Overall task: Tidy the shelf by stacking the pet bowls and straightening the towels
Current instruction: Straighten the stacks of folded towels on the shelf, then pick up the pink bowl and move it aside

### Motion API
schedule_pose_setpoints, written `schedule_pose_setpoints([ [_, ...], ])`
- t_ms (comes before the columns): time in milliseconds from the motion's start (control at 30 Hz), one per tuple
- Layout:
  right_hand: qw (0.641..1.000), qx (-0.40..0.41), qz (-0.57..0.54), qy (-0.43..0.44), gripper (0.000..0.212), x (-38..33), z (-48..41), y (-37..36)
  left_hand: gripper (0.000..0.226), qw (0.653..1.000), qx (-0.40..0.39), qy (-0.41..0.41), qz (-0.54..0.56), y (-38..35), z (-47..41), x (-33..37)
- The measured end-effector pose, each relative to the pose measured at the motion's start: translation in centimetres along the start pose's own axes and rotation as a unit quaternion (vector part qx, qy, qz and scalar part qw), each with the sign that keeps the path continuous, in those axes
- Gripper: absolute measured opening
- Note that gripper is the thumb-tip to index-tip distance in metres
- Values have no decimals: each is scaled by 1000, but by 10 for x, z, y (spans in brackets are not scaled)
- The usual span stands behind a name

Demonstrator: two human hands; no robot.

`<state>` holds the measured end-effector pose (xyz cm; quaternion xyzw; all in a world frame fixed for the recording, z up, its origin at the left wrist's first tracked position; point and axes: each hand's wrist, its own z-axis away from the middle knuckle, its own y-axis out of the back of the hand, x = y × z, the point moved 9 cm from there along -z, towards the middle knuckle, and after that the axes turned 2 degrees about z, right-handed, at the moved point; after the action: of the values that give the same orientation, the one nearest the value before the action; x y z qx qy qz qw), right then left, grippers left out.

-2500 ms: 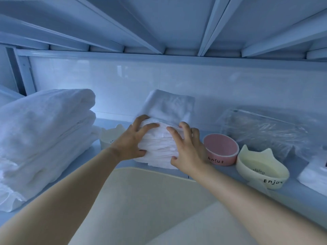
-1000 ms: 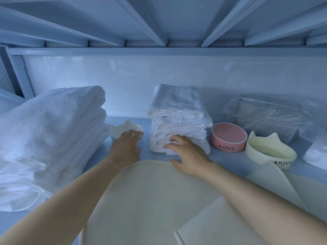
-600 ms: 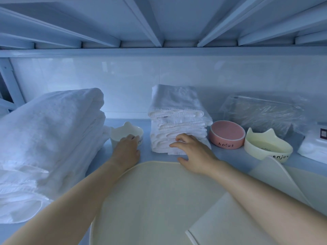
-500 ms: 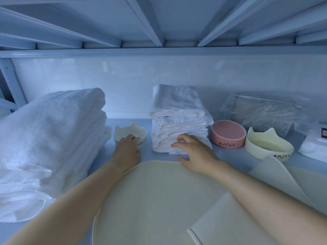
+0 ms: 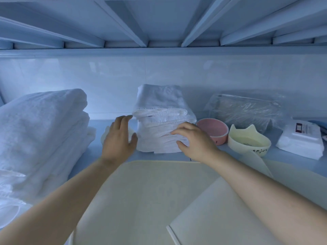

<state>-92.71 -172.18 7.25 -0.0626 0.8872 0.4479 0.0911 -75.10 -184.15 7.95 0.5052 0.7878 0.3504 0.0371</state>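
The small towel stack is being squared up at shelf centre, on the shelf. It is being flanked by both hands: left hand at its 9 o'clock, fingers spread and empty, palm apparently just clear of the stack's side; right hand at its 4 o'clock, fingers curled loosely against the lower folds, nothing being pinched.

Upper layers are overhanging toward 9 o'clock, so the stack is not yet straight. Suggested: both flat palms are being pressed inward together, low layers first, then the top, so the pile is not being toppled toward the wall.

Bowls are not yet stacked. The white bowl is being mostly hidden behind the left hand, at 9 o'clock of the stack. The pink bowl is sitting at 3 o'clock, just beside the stack; the cream bowl is further along at 3 o'clock. Care is being needed near the pink bowl: the right wrist is passing close by it.

The big towel pile is lying well apart at 9 o'clock, with sagging lower folds.
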Motion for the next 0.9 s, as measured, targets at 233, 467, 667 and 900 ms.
schedule_pose_setpoints([
  [233,996,33,47,-64,28,64,13,38,63,995,-27,-100,7,-21,-13,78],
  [467,986,-40,102,-127,42,122,29,35,63,981,-82,-132,-118,-67,-3,122],
  [667,973,-111,170,-108,57,141,32,19,49,951,-97,-247,-159,-95,1,171],
  [900,974,-120,159,-111,55,149,27,4,41,969,-139,-203,-27,-124,14,177],
])
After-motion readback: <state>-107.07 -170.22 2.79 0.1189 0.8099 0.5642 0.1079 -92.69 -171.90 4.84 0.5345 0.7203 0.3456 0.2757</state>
